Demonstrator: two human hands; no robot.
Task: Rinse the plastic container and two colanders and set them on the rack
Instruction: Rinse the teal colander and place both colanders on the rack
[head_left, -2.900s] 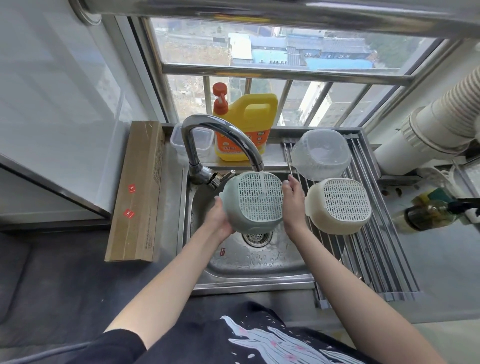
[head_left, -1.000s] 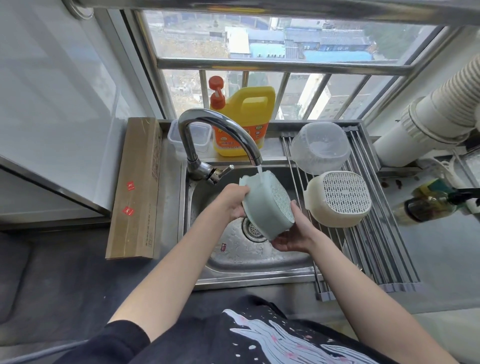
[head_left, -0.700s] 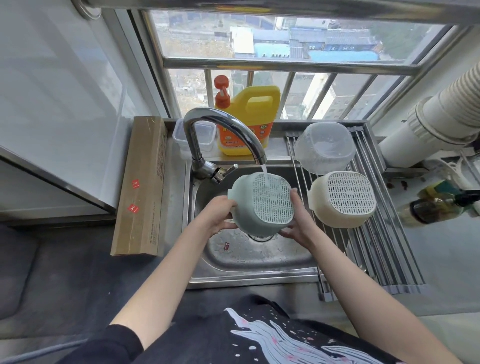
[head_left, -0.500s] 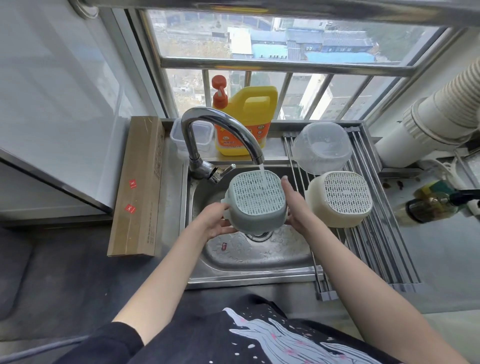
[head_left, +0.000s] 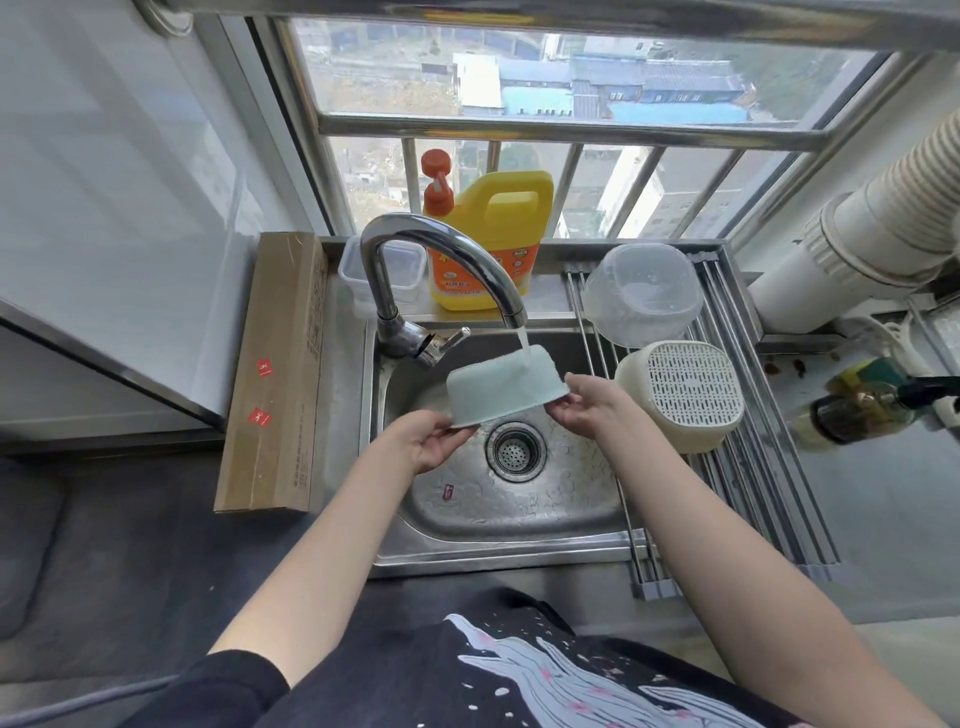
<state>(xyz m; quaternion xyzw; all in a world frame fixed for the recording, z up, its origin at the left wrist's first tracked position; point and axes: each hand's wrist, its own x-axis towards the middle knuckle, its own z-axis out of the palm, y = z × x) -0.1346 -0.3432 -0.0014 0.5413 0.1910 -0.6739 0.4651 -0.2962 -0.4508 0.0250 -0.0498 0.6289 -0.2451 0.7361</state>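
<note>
Both hands, left hand (head_left: 434, 441) and right hand (head_left: 589, 410), pinch the green colander's (head_left: 501, 387) rim, upside down under the tap (head_left: 441, 275) above the sink (head_left: 519, 499); wet fingertip grips could slip, dropping it

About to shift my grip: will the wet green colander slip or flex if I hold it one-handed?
Probably slippery: water from the faucet runs over the green colander. Likely light and fairly stiff: left hand and right hand hold its rim by fingertips, undeformed.

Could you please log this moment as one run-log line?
step: rinsing | green colander upside down under tap | left hand, right hand hold rim | rack: container, cream colander
</note>
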